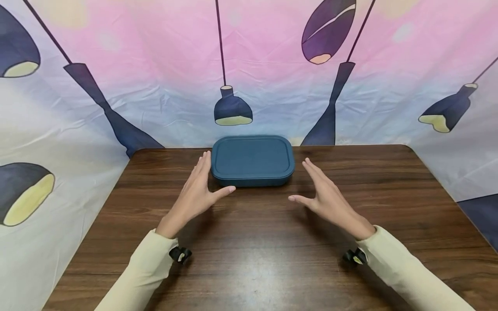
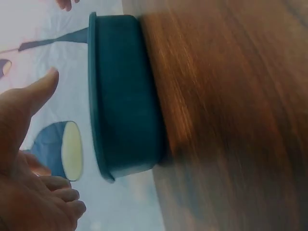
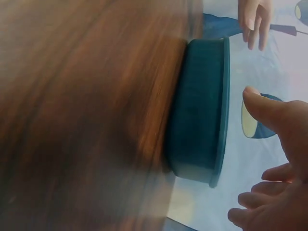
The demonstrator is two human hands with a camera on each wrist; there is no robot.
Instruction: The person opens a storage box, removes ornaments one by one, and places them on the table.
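A dark teal rectangular container with rounded corners and a lid (image 1: 253,157) sits at the far edge of the table, its long side facing me. My left hand (image 1: 198,185) is at its left end, fingers straight and thumb spread toward the front. On the other side, my right hand (image 1: 327,194) is held apart from the container's right end, with thumb and fingers spread. Both wrist views show the container's side wall (image 2: 127,96) and the lid's rim (image 3: 224,110). Neither hand holds anything.
The brown wood-grain table (image 1: 256,242) extends toward me on all near sides of the container. Right behind its far edge hangs a cloth backdrop (image 1: 175,99) printed with lamps. A dark wrist strap (image 1: 180,255) shows at the left sleeve.
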